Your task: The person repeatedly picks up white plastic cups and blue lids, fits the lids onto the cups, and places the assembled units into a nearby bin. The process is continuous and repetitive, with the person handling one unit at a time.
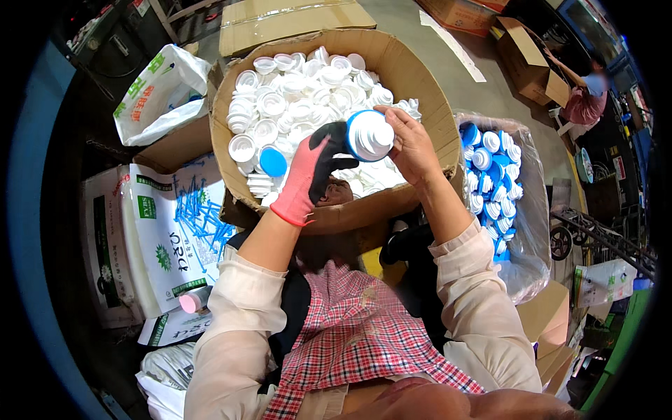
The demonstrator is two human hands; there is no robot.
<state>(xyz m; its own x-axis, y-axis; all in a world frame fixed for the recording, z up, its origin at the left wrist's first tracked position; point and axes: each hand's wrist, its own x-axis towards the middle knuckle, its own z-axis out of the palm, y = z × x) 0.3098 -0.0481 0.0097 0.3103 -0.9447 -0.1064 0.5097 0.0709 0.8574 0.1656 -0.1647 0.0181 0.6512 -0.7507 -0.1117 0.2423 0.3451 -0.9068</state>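
My left hand [311, 171] wears a pink and black glove and grips a round white cap with a blue rim [369, 135] from the left. My bare right hand [411, 145] holds the same cap from the right, fingers curled over its top. Both hands are raised above a large cardboard box [420, 84] filled with several white caps [290, 98]. One blue disc [272, 162] lies among them, just left of my gloved hand.
A clear plastic bag [528, 210] of blue-and-white caps stands to the right. Printed sacks [164, 231] holding thin blue sticks lie at left, with a white bag [157, 94] behind. Cardboard boxes [528, 59] and another person [588, 94] are at far right.
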